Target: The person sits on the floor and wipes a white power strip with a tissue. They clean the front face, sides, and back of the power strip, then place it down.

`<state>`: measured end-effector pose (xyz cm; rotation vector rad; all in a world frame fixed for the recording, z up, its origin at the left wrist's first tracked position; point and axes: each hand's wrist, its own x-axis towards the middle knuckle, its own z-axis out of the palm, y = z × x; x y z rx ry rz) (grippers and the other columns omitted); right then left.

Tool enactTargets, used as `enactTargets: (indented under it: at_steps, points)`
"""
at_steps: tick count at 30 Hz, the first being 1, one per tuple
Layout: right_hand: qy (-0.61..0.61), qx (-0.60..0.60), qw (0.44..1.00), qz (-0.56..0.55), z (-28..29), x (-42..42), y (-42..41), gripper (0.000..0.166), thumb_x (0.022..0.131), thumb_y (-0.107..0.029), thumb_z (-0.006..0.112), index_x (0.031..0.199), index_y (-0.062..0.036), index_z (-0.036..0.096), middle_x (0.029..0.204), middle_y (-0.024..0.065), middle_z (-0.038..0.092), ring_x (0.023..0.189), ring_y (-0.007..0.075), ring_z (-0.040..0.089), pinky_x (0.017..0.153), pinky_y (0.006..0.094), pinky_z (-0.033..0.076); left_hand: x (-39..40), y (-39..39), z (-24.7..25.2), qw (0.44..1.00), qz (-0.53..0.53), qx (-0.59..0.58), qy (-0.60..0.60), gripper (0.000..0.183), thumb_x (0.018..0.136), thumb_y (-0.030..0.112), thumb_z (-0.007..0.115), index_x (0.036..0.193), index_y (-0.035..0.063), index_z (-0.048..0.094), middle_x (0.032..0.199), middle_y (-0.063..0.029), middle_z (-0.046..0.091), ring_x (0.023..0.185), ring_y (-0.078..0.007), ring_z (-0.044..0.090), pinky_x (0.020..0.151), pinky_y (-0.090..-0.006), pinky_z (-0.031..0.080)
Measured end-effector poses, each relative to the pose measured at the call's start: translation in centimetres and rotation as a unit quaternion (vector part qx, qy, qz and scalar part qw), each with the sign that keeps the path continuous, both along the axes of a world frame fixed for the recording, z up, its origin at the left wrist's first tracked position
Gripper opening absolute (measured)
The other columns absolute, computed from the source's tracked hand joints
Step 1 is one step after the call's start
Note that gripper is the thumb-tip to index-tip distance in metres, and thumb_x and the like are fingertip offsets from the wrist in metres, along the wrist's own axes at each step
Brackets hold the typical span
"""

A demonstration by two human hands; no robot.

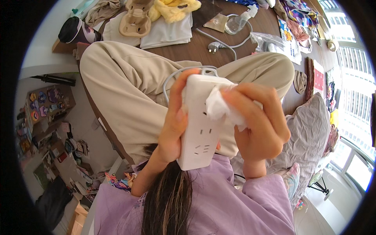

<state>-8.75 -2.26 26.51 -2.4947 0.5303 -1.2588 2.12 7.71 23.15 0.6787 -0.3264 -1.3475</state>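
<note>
My left hand (173, 126) grips a white power strip (195, 147) along its left side, holding it up above my lap. Several socket slots show on its lower face. In my right hand (258, 126) is a crumpled white tissue (217, 102), pressed against the upper right part of the strip, where it covers some of the surface. Blur softens the right fingertips. A grey cord (167, 85) leaves the top of the strip and curves over my crossed legs. Its three-pin plug (214, 47) lies on the brown wooden surface beyond my knees.
Beyond the plug lies a clear spray bottle (236, 23). Folded white cloth (167, 36), a cardboard cup carrier (135, 25) and a yellow plush item (173, 8) sit at the far left. A dark-lidded cup (76, 30) stands near the left edge. A grey pillow (308, 129) is at my right.
</note>
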Motion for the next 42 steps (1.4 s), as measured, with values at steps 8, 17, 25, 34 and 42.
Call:
enactTargets:
  at_steps: [8,17,25,34,42]
  points:
    - [-0.021,-0.038,0.999,-0.006,-0.3,0.2,0.0,0.039,0.051,-0.014,0.067,0.083,0.008,0.065,0.081,0.0158,0.061,0.064,0.0257,0.061,0.054,0.0312,0.051,-0.5,-0.2,0.3,0.998,0.011,0.052,-0.039,0.071,0.091,0.047,0.044,0.147,0.0172,0.012,0.123,-0.0194,0.05,0.06,-0.0265,0.062,0.046,-0.0362,0.054]
    - [0.026,-0.01,0.998,-0.052,1.1,-0.3,1.7,0.038,0.045,-0.001,0.07,0.082,0.0054,0.068,0.082,0.0136,0.063,0.065,0.0234,0.062,0.055,0.0286,0.051,0.1,-0.1,-0.5,0.997,-0.022,-0.04,-0.059,0.074,0.093,0.045,0.048,0.148,0.0094,0.012,0.13,-0.0145,0.045,0.091,-0.0185,0.06,0.067,-0.0294,0.053]
    - [0.003,0.029,0.998,-0.053,1.5,0.3,2.4,0.037,0.051,0.003,0.071,0.088,0.003,0.07,0.088,0.0138,0.065,0.069,0.0246,0.062,0.061,0.0303,0.051,-0.9,0.1,-0.7,0.992,0.006,-0.063,-0.109,0.075,0.092,0.044,0.049,0.147,0.0048,0.015,0.133,-0.0142,0.043,0.111,-0.0195,0.051,0.088,-0.0308,0.044]
    - [-0.005,0.009,0.996,-0.086,1.1,-0.4,2.5,0.037,0.051,0.0,0.074,0.088,0.0026,0.07,0.085,0.0136,0.065,0.068,0.0235,0.061,0.059,0.0295,0.049,-0.3,0.2,0.3,0.997,-0.022,-0.041,-0.068,0.071,0.093,0.04,0.048,0.147,0.007,0.016,0.133,-0.016,0.044,0.117,-0.022,0.049,0.096,-0.0338,0.04]
    - [-0.013,0.021,0.997,-0.071,1.0,-0.6,2.1,0.036,0.052,-0.001,0.074,0.087,0.0034,0.07,0.084,0.0142,0.065,0.067,0.0236,0.062,0.059,0.0295,0.05,-0.4,0.2,-0.7,0.996,-0.004,-0.059,-0.065,0.075,0.092,0.042,0.05,0.148,0.0087,0.012,0.131,-0.0178,0.046,0.101,-0.022,0.059,0.08,-0.033,0.051]
